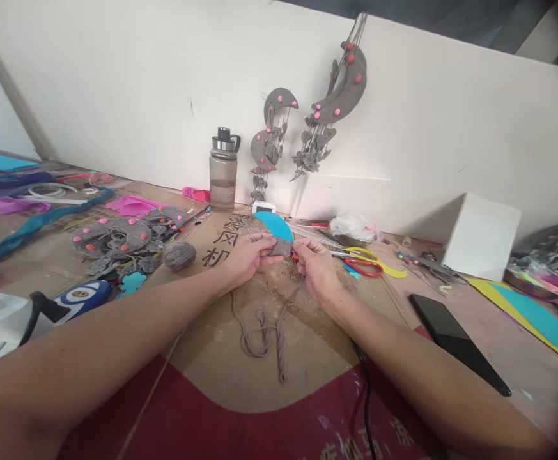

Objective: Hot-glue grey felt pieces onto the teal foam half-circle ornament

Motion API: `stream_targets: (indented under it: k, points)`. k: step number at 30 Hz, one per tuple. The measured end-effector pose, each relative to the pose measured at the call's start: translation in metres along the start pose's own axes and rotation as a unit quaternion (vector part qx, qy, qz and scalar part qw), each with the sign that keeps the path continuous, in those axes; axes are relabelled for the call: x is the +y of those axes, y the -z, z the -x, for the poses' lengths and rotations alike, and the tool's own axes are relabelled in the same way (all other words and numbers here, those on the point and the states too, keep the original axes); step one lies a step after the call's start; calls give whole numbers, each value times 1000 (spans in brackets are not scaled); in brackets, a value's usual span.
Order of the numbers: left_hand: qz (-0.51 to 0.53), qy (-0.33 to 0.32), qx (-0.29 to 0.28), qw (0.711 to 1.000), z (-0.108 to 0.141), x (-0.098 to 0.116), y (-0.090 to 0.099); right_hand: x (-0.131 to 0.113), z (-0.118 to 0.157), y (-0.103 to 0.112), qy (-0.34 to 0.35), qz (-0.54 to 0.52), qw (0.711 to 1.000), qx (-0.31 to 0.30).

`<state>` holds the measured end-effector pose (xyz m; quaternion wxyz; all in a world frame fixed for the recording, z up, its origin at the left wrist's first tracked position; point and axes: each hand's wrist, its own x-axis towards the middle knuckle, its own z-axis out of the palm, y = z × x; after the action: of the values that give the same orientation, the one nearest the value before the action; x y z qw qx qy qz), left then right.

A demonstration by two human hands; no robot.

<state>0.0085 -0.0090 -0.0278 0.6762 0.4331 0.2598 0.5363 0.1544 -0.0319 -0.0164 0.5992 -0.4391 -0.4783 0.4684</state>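
Blue crescent (pixel 276 225), one, held up between both hands over the cardboard (pixel 317 358) on the surface (pixel 494 332). Its upper part is bare; the lower part is covered in grey, yarn by its look.

Hands: left hand (pixel 254 259) clamped on the covered part, thumb above, fingers below. Right hand (pixel 319 268) has fingertips together at the right edge of the covered part, clamped there as far as visible; whether a strand is pinched too, cannot tell.

Handling (judged): very light, thin, bendable yet keeping its curve; bare face probably smooth and a little slippery, covered part softer with better grip. Not brittle, though the narrow tip may crease. Best hold: thumb and fingers flat across the covered part, pressing lightly, clear of the tip.

Counts:
- grey yarn ball (pixel 179 255): 1
- loose grey yarn (pixel 280 358), looped below the hands: 1 tangle; strand count unclear
- hanging grey ornaments (pixel 275 101), dotted pink and orange: 2
- blue flower shapes (pixel 131 285): 2, one left, one right
- drink bottle (pixel 223 176): 1
- white glue bottle (pixel 7 316): 1
- phone (pixel 456 342): 1
- red scissor handles (pixel 379 268): 1 set; yellow loop beside them, second pair or not, cannot tell
- white box (pixel 482 236): 1
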Motion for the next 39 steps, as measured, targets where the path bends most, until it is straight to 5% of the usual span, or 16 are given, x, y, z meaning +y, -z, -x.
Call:
stream_targets:
  k: [19,39]
  points:
    - [-88,35,-39,995,1,-2,7,2,-2,0,-27,-24,999,23]
    - [-160,17,-11,987,1,-2,13,12,-6,2,-12,-26,999,31]
